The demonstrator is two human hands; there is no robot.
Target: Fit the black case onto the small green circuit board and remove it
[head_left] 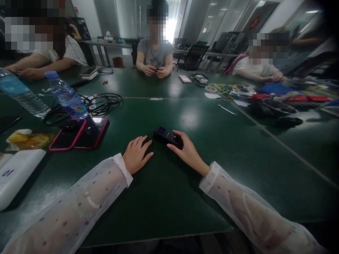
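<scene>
A small black device (165,134) with a little screen lies on the dark green table (164,197) in front of me. My right hand (185,150) is closed round its near end, fingers curled over it. My left hand (136,154) lies flat on the table just left of the device, fingers stretched out and holding nothing. Both arms wear sheer white dotted sleeves.
Left of my hands lie two phones in red cases (79,135), two water bottles (67,97), black cables (103,102), a white power bank (16,174) and a yellow packet (28,139). Three people sit at the far side. Coloured cables and parts (275,97) clutter the right.
</scene>
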